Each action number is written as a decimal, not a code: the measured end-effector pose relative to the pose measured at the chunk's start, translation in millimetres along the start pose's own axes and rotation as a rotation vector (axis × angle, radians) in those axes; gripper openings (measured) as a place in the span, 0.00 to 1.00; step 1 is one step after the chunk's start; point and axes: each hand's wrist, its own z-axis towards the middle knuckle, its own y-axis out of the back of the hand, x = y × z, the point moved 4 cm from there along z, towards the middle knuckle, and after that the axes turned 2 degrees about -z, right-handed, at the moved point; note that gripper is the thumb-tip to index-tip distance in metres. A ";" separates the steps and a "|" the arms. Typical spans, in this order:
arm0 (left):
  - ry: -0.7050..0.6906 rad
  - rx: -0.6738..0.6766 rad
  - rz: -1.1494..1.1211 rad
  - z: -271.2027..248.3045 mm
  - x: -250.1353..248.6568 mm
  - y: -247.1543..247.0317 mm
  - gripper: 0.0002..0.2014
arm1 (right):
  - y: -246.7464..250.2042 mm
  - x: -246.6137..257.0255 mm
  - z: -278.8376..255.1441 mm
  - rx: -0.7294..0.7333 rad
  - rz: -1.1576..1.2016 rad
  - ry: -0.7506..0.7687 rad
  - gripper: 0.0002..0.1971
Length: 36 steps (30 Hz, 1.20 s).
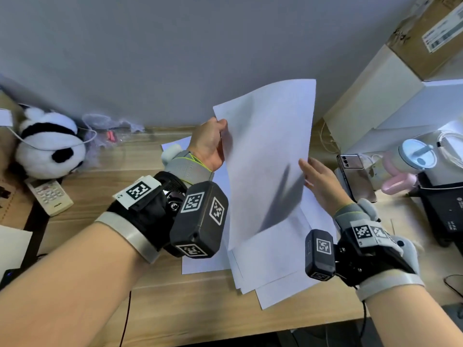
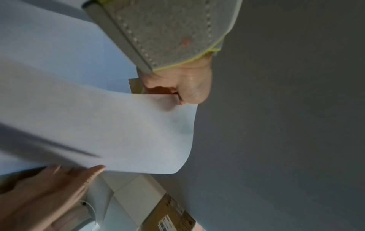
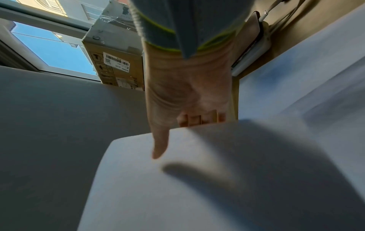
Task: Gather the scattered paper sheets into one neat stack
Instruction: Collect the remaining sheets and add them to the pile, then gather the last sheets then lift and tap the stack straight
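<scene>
A white paper sheet (image 1: 268, 151) is lifted upright above the wooden desk (image 1: 105, 236). My left hand (image 1: 213, 139) pinches its upper left edge; the left wrist view shows the left hand (image 2: 187, 90) with thumb and fingers closed on the sheet (image 2: 118, 125). My right hand (image 1: 318, 179) is at the sheet's lower right edge with straight fingers. In the right wrist view the thumb (image 3: 160, 145) lies over the front of the sheet (image 3: 197, 195) and the other fingers are behind it. Several more sheets (image 1: 270, 266) lie fanned out unevenly on the desk below.
A panda plush (image 1: 47, 144) and a remote (image 1: 48, 196) lie at the left. On the right stand a phone (image 1: 355, 176), a lidded cup (image 1: 416, 156), a black device (image 1: 446, 211), white boxes (image 1: 375, 108) and a cardboard box (image 1: 431, 33).
</scene>
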 end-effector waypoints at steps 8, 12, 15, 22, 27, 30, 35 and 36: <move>0.186 -0.221 0.163 5.1 58.0 68.6 0.09 | 11.5 -58.9 1.4 -0.014 -0.210 -0.203 0.04; 0.436 -0.296 0.300 -1.4 112.5 110.7 0.08 | 17.4 -101.3 1.5 -0.097 -0.371 -0.358 0.08; 0.543 -0.361 0.392 -9.6 139.3 129.5 0.05 | 22.2 -127.4 2.9 -0.159 -0.487 -0.428 0.13; 0.660 -0.350 0.388 -15.9 165.6 127.6 0.10 | 23.2 -136.4 6.4 -0.181 -0.749 -0.437 0.11; 0.668 -0.330 0.414 -10.7 170.7 124.6 0.15 | 25.1 -136.3 2.6 -0.195 -0.606 -0.498 0.25; 0.722 -0.300 0.436 -9.2 174.0 123.6 0.07 | 24.4 -136.4 0.3 -0.145 -0.762 -0.543 0.17; 0.722 -0.281 0.467 -10.7 177.7 111.8 0.07 | 17.0 -138.8 -2.7 -0.108 -0.861 -0.577 0.14; 0.718 -0.265 0.457 -10.6 179.6 109.4 0.07 | 15.7 -139.1 -2.3 -0.126 -0.822 -0.557 0.13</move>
